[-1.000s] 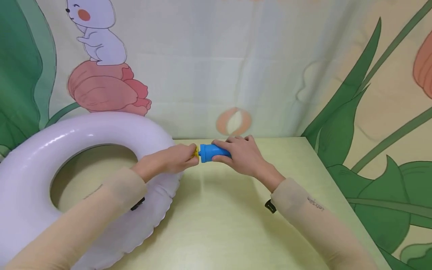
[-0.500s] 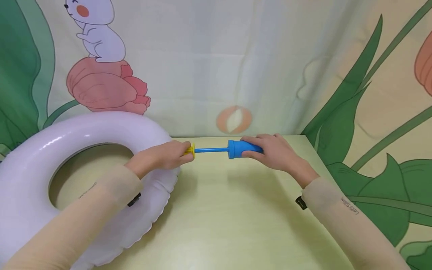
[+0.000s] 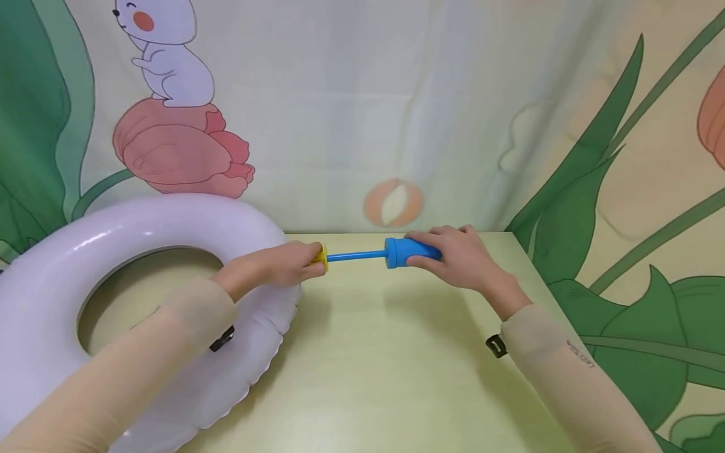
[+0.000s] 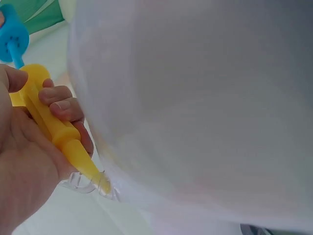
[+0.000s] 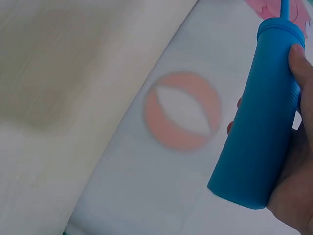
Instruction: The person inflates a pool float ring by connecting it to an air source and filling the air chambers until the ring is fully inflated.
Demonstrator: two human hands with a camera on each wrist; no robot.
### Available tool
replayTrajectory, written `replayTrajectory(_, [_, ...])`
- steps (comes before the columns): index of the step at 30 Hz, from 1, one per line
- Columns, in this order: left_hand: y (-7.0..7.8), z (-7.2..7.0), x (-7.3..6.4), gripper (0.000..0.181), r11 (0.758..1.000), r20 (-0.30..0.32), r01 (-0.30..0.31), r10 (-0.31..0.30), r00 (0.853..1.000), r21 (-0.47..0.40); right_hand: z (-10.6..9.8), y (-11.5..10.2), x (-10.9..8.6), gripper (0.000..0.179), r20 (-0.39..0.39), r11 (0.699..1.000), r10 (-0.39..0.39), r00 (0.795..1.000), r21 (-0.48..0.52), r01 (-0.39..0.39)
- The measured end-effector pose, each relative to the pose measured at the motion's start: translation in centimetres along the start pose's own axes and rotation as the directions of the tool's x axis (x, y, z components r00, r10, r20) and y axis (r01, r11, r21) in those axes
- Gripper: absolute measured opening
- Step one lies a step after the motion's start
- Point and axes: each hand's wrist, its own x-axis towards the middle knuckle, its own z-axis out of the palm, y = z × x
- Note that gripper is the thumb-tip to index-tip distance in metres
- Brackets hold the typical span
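A hand air pump is held level between my two hands. My right hand (image 3: 461, 258) grips its blue barrel (image 5: 257, 117), thumb along one side. From the barrel a thin blue rod (image 3: 357, 256) runs left, drawn well out, to the yellow end piece (image 4: 46, 110). Around that piece my left hand (image 3: 289, 264) curls its fingers. In the left wrist view the yellow tapered nozzle (image 4: 80, 159) has its tip in the clear valve (image 4: 103, 185) of a white inflatable swim ring (image 3: 39, 302). The ring looks full and rounded, with a wrinkled seam on its right side.
The swim ring covers the left part of a pale yellow-green table (image 3: 351, 377) and leans by the back. A printed curtain (image 3: 340, 126) with flowers and a white animal hangs behind and to the right. A black wrist strap (image 3: 496, 345) shows below the right sleeve.
Since a second ago my right hand has pulled the blue barrel to the right, away from the left hand, exposing the rod. Over the last half second both hands have stayed nearly put.
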Motion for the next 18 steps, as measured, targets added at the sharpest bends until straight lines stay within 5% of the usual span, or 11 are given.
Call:
replayTrajectory(12, [0.4, 0.6, 0.4, 0.015, 1.0, 0.007, 0.014, -0.014, 1.0, 0.021, 2.5, -6.8, 3.5, 0.058, 0.025, 0.999, -0.027, 0.999, -0.036, 0.028])
replayTrajectory(18, [0.4, 0.5, 0.2, 0.017, 0.999, 0.009, 0.051, -0.051, 0.999, 0.02, 2.8, -7.4, 3.7, 0.058, 0.025, 1.0, -0.017, 1.0, -0.026, 0.017])
